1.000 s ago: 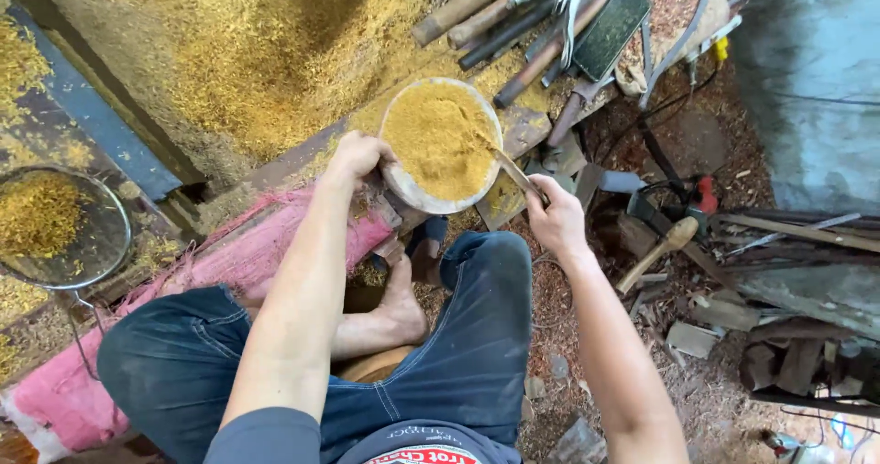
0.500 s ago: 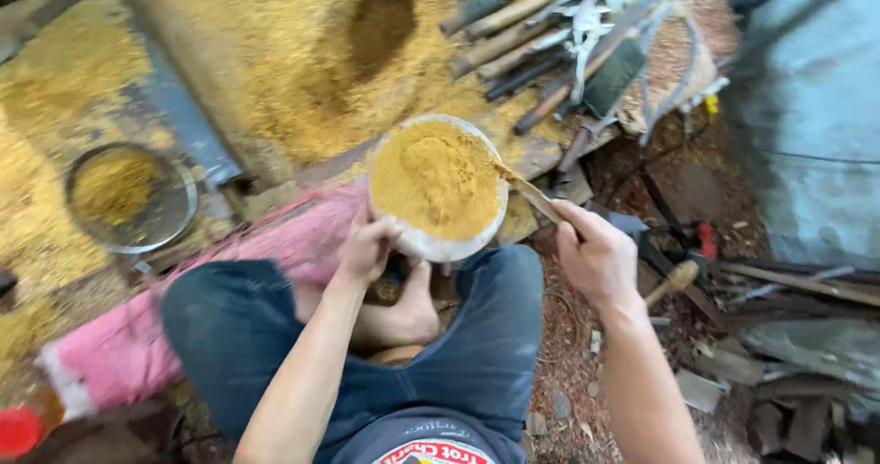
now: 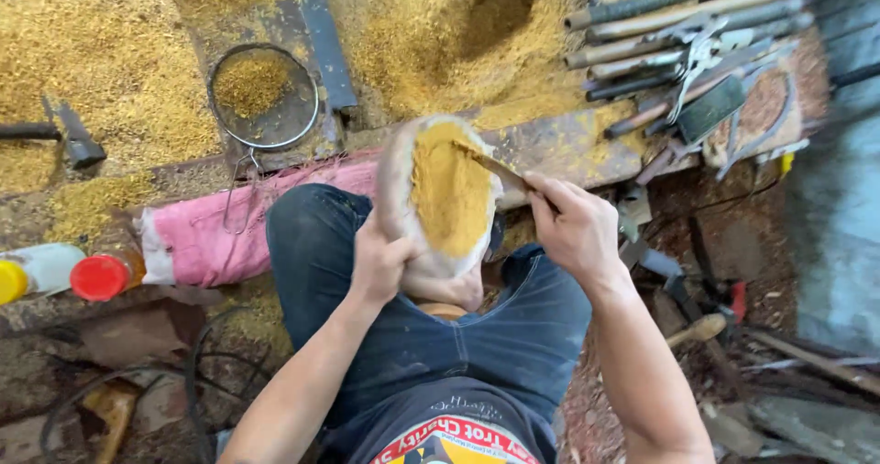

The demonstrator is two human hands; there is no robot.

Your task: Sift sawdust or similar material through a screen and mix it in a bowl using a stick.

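The left hand gripped the near rim of a tilted bowl of yellow powder, held over the lap. The right hand, arm bent, pinched a thin stick poking into the powder.

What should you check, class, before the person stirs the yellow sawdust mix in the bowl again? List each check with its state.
1. Left hand grips the bowl at its rim: ok.
2. Right hand fingers pinch the stick: ok.
3. Stick tip sits in the yellow mix: ok.
4. Bowl level: not ok, tilted steeply toward the person.
5. Mix staying inside: cannot tell.
6. Wire sieve lies apart from both hands: ok.
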